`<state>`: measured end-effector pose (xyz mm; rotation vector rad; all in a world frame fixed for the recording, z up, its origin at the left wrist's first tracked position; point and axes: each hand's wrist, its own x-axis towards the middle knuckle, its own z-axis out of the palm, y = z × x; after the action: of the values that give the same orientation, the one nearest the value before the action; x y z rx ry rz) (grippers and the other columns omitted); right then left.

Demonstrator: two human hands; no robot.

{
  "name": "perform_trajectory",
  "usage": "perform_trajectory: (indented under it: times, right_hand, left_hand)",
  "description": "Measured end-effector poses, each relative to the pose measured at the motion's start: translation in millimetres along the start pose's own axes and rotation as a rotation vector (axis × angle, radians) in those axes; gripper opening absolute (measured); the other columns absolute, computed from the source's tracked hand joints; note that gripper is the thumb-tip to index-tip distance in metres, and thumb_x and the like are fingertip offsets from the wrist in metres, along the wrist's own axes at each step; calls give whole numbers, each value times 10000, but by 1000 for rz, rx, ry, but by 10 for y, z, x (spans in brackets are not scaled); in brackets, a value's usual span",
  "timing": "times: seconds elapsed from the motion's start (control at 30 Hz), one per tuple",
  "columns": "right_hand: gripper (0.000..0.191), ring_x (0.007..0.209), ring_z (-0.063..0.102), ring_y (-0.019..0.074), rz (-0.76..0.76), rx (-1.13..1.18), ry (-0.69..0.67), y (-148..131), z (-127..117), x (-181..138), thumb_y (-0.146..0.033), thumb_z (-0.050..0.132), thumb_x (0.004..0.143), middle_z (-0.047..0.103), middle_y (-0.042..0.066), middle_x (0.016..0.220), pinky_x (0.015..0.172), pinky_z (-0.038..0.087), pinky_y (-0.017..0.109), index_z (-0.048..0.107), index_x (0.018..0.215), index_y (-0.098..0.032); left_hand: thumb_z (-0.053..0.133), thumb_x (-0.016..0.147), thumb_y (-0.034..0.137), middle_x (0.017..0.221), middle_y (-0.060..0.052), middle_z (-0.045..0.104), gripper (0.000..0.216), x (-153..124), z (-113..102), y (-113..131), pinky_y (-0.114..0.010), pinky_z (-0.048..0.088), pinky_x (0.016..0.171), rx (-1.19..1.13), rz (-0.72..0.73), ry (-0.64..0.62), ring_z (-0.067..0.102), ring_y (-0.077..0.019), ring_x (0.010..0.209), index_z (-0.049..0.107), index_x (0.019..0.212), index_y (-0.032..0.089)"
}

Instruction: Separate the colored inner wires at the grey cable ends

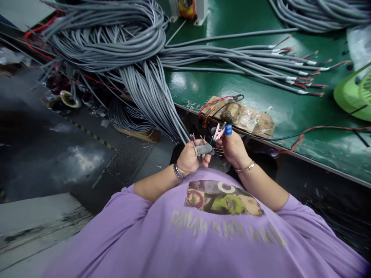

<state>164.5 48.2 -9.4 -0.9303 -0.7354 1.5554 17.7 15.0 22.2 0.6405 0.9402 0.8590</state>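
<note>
At the middle of the view, close to my body, my left hand [189,157] is closed around the ends of several grey cables [182,133]. Thin coloured wires [218,150] stick out past its fingers. A grey cover [203,149] wraps its thumb. My right hand [234,148], with a blue finger cover [228,129] on the thumb, is pinched on a small pink clip [218,132] that looks like a clothes peg. Its fingertips are beside the coloured wires; whether they touch them I cannot tell.
A large coil of grey cable [110,42] lies across the green table [188,87]. Stripped cable ends [304,73] with white bands point right. Near the table's edge rests a worn wooden block [252,119] with wires. A lime-green container [352,92] stands at right.
</note>
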Motion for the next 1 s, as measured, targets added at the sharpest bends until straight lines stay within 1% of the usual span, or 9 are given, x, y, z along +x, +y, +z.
perform_trajectory:
  times: [0.1, 0.17, 0.3, 0.43, 0.53, 0.7, 0.87, 0.93, 1.0]
  right_hand:
    - [573, 517, 444, 88, 159, 99, -45, -33, 73, 5, -751, 708, 680, 577, -16, 627, 493, 353, 252, 667, 772, -187]
    - [561, 526, 456, 89, 200, 152, -18, -61, 111, 4, -739, 718, 681, 585, -18, 642, 494, 360, 251, 655, 770, -189]
    - [528, 549, 472, 88, 197, 219, 53, -80, 148, 5, -683, 787, 642, 569, -35, 614, 506, 372, 241, 625, 721, -187]
    - [525, 571, 490, 94, 178, 210, 53, -71, 164, 0, -680, 788, 641, 589, -31, 631, 517, 373, 250, 628, 737, -190]
    - [529, 574, 498, 97, 192, 217, 54, -63, 163, -7, -693, 776, 645, 600, -28, 646, 525, 378, 255, 627, 743, -194]
    - [571, 558, 502, 98, 267, 247, 10, -59, 120, -16, -760, 719, 653, 621, -19, 660, 511, 389, 245, 619, 744, -205]
    - [625, 540, 507, 95, 327, 223, -41, -77, 59, -27, -819, 618, 701, 641, 4, 666, 501, 417, 228, 630, 746, -195]
    - [623, 552, 522, 102, 331, 208, -62, -94, 41, -31, -814, 595, 728, 655, 16, 687, 504, 432, 231, 647, 767, -194]
    - [577, 564, 530, 107, 312, 186, -79, -111, 28, -35, -770, 614, 756, 663, 19, 705, 507, 439, 235, 661, 786, -196]
  left_hand:
    - [824, 561, 499, 438, 9, 585, 442, 24, -12, -26, -203, 326, 297, -3, 10, -11, 457, -102, 289, 550, 665, 168]
    - [821, 565, 488, 435, 10, 583, 432, 35, -14, -36, -200, 322, 298, -2, 11, -13, 453, -99, 287, 553, 669, 167]
    - [820, 556, 469, 429, 14, 574, 418, 53, -7, -48, -199, 315, 296, 21, 2, 6, 442, -94, 284, 555, 662, 164]
    - [818, 558, 460, 431, 12, 572, 407, 67, -2, -63, -200, 315, 295, 54, -9, 16, 440, -90, 287, 562, 650, 157]
    - [813, 558, 467, 424, 15, 565, 409, 68, 1, -67, -199, 307, 292, 66, -8, 19, 436, -89, 284, 557, 642, 160]
    - [806, 562, 490, 416, 18, 561, 419, 22, -9, -69, -196, 312, 289, 71, -1, 9, 430, -89, 279, 562, 650, 162]
    - [797, 572, 493, 422, 5, 570, 410, -69, -71, -92, -209, 332, 289, 81, 26, -18, 447, -103, 286, 559, 630, 165]
    - [795, 577, 492, 425, 4, 571, 405, -94, -82, -90, -213, 334, 291, 79, 33, -10, 447, -103, 287, 561, 630, 165]
    - [793, 581, 490, 430, 6, 573, 402, -106, -68, -78, -210, 331, 294, 69, 37, 9, 446, -100, 289, 565, 638, 164]
